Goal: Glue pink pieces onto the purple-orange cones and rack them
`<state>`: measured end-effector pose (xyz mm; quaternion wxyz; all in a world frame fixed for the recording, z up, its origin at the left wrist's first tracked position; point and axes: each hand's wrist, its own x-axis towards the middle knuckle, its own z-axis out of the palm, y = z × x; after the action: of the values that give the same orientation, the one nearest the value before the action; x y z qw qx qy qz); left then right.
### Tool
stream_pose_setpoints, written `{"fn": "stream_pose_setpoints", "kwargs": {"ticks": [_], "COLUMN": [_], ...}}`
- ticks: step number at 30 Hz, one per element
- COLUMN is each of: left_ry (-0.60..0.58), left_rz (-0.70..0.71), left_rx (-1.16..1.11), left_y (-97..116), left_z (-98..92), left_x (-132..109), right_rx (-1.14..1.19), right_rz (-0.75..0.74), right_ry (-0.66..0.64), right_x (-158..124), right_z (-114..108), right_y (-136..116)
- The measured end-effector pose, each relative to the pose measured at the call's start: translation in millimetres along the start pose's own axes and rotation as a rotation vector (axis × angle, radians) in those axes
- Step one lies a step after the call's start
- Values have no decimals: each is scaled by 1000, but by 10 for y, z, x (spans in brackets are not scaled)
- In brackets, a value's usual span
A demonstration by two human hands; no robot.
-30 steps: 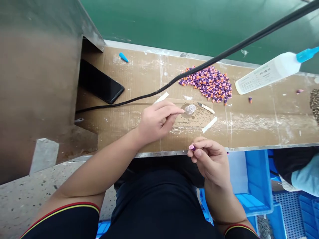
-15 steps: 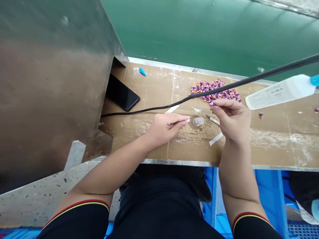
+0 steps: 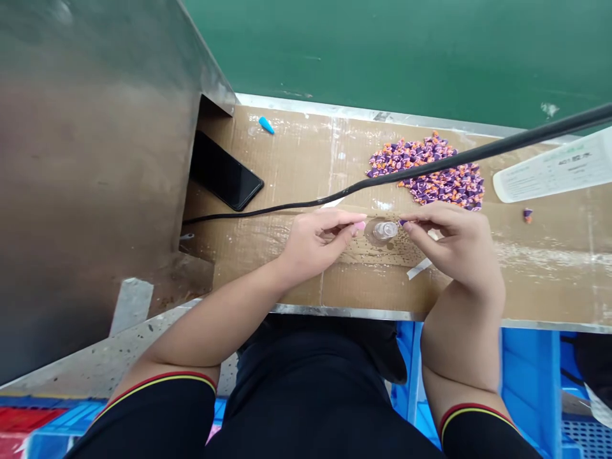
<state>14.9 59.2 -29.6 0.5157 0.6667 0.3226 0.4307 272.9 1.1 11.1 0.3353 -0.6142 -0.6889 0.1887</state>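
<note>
Two hands work close together in my view. My left hand (image 3: pixel 318 242) pinches a small pink bit (image 3: pixel 359 225), and my right hand (image 3: pixel 452 248) pinches a purple bit (image 3: pixel 403 222). A clear little bottle (image 3: pixel 385 231) stands between them with little room. The table's metal edge (image 3: pixel 335 310) runs near my wrists.

A green wall (image 3: pixel 382 51) rises behind the metal-edged, cardboard-covered worktop (image 3: pixel 344 310). A brushed steel panel (image 3: pixel 95 159) stands at its left end, above a speckled stone floor (image 3: pixel 81 370), and blue plastic crates (image 3: pixel 526 382) sit below the front edge.
</note>
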Motion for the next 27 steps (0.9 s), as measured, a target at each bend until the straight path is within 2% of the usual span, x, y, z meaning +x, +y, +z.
{"fn": "stream_pose_setpoints", "kwargs": {"ticks": [3,6,12,16,19,23,25,27], "left_ry": [0,17,11,-6,-2,18,15,5], "left_rz": [115,163,17,-50,-143,-271,-265,-226], "left_rx": [55,23,-192,-275,-330,-380,-390,-390], "left_y": [-23,-62,-127,-125,-94,-58,-59,-73], "left_z": [-23,-14,27,24,28,34,30,24], "left_x": [19,12,-6,17,29,33,32,28], "right_rx": [-78,-104,-145,-94,-52,-50,-60,-118], "right_rz": [-79,-110,-106,-62,-58,-149,-184,-167], "right_ry": [-46,-72,-37,9,79,227,375,431], "right_x": [-6,-18,-23,-8,-9,-52,-78,-91], "right_z": [19,45,66,63,113,221,246,246], "right_y": [-7,-14,-33,-105,-172,-201,-175,-140]}}
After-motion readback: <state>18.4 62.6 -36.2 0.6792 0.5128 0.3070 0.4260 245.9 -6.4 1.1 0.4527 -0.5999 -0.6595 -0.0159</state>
